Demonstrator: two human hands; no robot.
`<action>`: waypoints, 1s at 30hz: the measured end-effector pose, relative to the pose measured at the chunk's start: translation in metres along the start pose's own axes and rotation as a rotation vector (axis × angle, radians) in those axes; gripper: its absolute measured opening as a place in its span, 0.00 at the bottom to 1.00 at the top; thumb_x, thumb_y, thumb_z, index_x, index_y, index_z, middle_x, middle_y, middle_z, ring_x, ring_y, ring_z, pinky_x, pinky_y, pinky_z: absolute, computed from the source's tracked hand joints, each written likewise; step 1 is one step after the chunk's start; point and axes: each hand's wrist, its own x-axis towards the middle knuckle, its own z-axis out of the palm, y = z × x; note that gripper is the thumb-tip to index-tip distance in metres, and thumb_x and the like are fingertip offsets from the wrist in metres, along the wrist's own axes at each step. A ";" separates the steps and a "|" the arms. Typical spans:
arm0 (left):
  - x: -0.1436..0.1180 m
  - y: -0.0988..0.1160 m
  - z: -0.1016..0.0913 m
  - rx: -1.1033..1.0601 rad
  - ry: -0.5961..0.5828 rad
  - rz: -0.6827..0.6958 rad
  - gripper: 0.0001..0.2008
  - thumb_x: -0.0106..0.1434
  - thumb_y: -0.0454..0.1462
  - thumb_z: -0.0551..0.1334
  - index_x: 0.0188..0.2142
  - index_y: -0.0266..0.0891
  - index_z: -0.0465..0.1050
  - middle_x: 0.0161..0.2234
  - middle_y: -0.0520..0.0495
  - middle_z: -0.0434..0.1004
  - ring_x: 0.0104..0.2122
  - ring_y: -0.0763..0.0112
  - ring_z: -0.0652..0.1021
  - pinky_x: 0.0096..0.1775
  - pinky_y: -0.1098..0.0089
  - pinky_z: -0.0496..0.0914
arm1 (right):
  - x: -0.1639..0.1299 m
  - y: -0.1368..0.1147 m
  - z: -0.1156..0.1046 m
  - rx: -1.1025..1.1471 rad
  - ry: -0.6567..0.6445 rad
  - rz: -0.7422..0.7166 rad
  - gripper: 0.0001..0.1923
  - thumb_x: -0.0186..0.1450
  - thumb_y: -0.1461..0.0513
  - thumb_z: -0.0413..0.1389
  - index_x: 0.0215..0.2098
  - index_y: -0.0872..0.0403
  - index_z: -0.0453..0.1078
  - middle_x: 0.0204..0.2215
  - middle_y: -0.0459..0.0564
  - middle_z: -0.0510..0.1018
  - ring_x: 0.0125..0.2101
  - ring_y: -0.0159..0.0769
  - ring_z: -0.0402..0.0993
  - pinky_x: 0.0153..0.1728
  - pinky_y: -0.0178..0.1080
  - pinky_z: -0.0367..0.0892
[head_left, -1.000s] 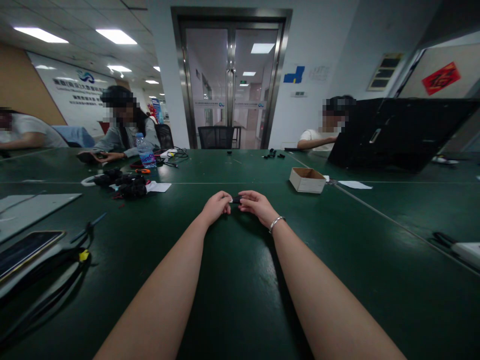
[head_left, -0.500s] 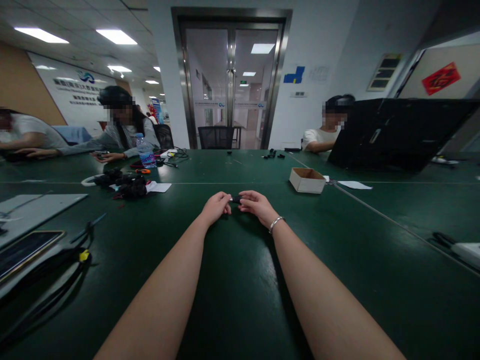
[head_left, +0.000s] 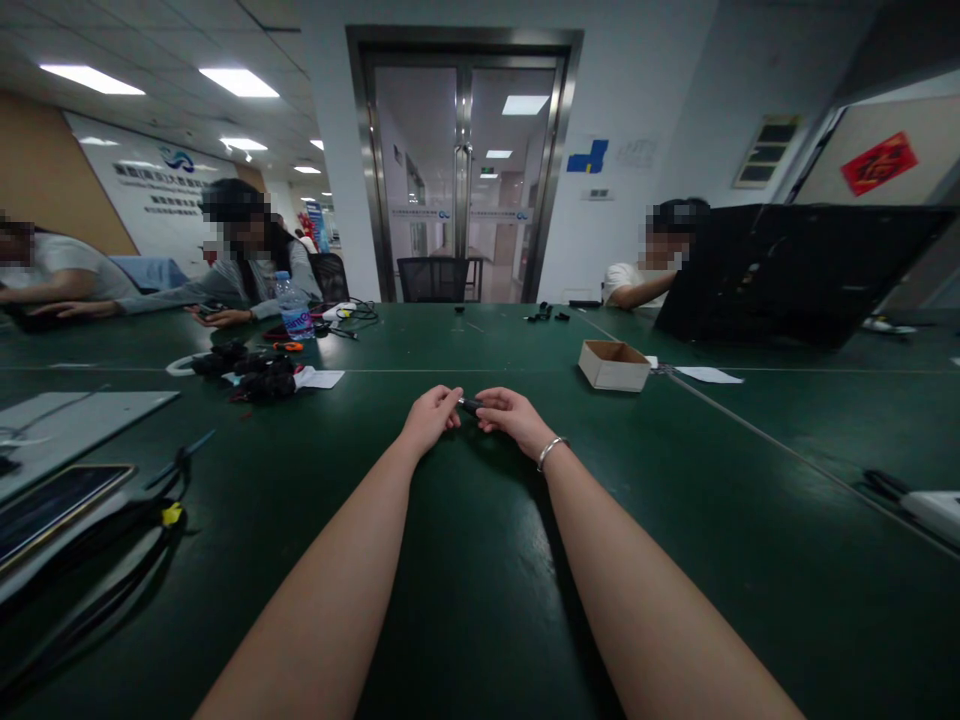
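From the head camera we see both our bare forearms stretched out over the dark green table top (head_left: 480, 600). Our left hand (head_left: 429, 418) and right hand (head_left: 511, 414) meet near the middle of the table, and between them we pinch a small black cylindrical part (head_left: 470, 404), each hand's fingertips curled narrowly around one end of it. The part sits just above the table surface, too small for us to tell more about its shape. A thin silver bracelet (head_left: 552, 449) circles our right wrist.

Beyond our right hand, an open brown cardboard box (head_left: 614, 364) stands on the table, with a large black open case (head_left: 787, 275) farther right. To the left lie a heap of black cabled parts (head_left: 251, 368) on white paper, a clear plastic water bottle (head_left: 291, 305), and nearer us a dark smartphone (head_left: 56, 505) beside black cables with a yellow tag (head_left: 169, 514). Other people sit at the far edge of the table, left and right.
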 end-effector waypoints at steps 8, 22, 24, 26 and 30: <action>-0.007 0.000 0.005 0.227 -0.038 0.107 0.18 0.55 0.52 0.61 0.34 0.39 0.69 0.22 0.53 0.69 0.23 0.73 0.70 0.27 0.74 0.61 | 0.000 -0.001 0.010 -0.264 -0.017 -0.030 0.17 0.50 0.75 0.60 0.37 0.58 0.67 0.25 0.44 0.75 0.17 0.24 0.68 0.15 0.25 0.63; -0.078 0.055 0.007 0.357 -0.313 0.015 0.30 0.57 0.41 0.60 0.58 0.39 0.55 0.39 0.46 0.74 0.32 0.69 0.75 0.34 0.70 0.66 | -0.040 -0.006 0.008 -0.067 -0.056 0.051 0.21 0.53 0.64 0.64 0.40 0.56 0.61 0.21 0.43 0.73 0.16 0.29 0.70 0.15 0.29 0.66; -0.110 0.079 -0.002 0.434 -0.382 0.012 0.30 0.58 0.42 0.59 0.59 0.41 0.55 0.42 0.45 0.73 0.33 0.69 0.75 0.35 0.70 0.67 | -0.057 -0.012 -0.004 -0.087 -0.041 0.069 0.23 0.51 0.60 0.66 0.39 0.54 0.60 0.23 0.44 0.73 0.16 0.29 0.70 0.15 0.29 0.65; -0.150 0.104 -0.015 0.562 -0.481 0.073 0.21 0.60 0.43 0.57 0.53 0.46 0.64 0.45 0.46 0.71 0.37 0.68 0.74 0.38 0.69 0.67 | -0.083 -0.021 -0.021 -0.124 -0.017 0.079 0.25 0.49 0.56 0.67 0.36 0.54 0.59 0.28 0.47 0.75 0.17 0.29 0.69 0.15 0.30 0.65; -0.233 0.126 -0.070 0.889 -0.386 0.170 0.15 0.61 0.43 0.55 0.48 0.54 0.70 0.45 0.48 0.73 0.43 0.60 0.73 0.46 0.60 0.66 | -0.157 -0.045 -0.075 -0.274 0.065 0.101 0.24 0.51 0.47 0.64 0.32 0.54 0.62 0.37 0.56 0.75 0.20 0.30 0.70 0.20 0.34 0.68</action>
